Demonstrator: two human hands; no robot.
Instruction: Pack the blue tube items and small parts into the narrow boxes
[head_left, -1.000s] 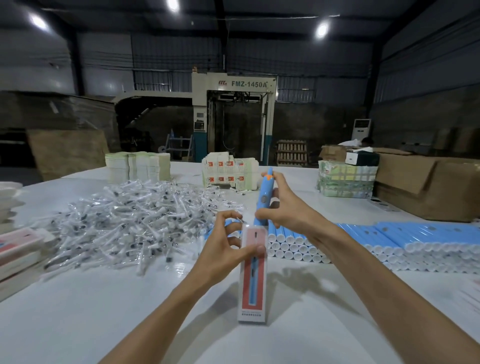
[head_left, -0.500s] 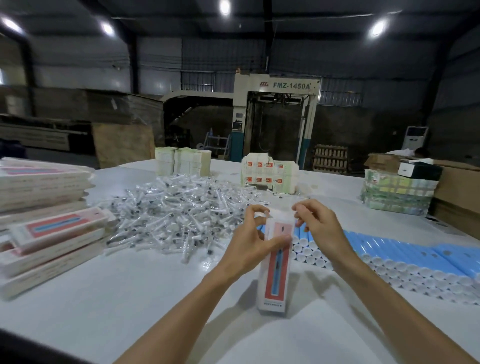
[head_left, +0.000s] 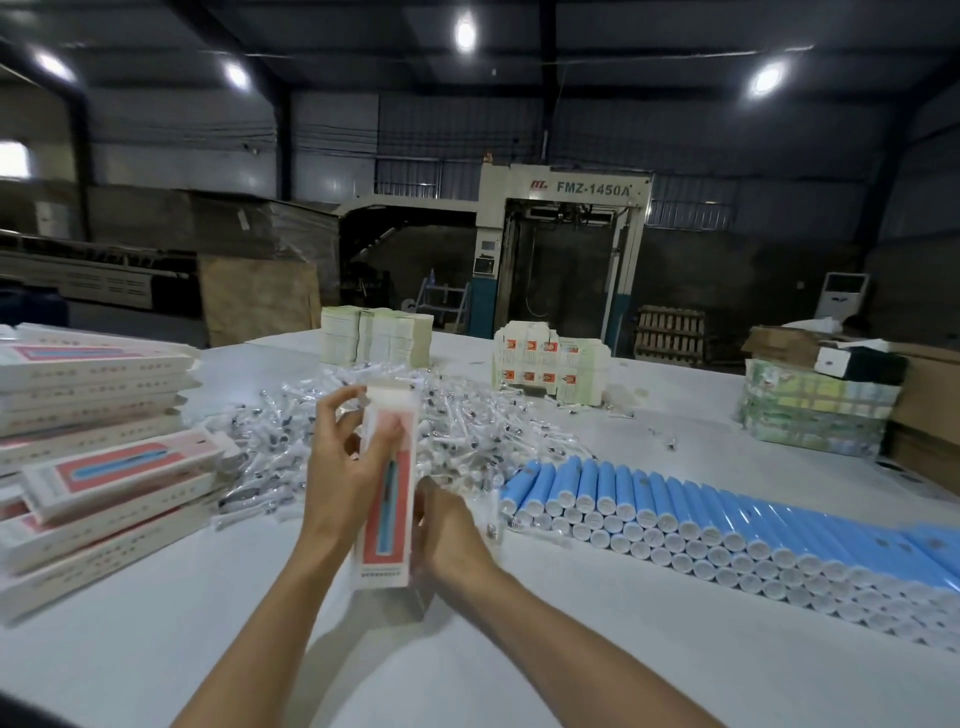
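Blue tube now inside, left hand (head_left: 349, 470) and right hand (head_left: 451, 532) grip the narrow box (head_left: 383, 552); its flap (head_left: 390, 396) awaits closing.

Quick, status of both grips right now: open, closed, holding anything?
Left grip: holds the narrow box upright, thumb across its front.
Right grip: holds the same box at its lower right side; fingers blurred.

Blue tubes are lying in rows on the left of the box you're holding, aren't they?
Not quite. The blue tubes are lying in rows on the right of the box being held, not the left. The head view shows it.
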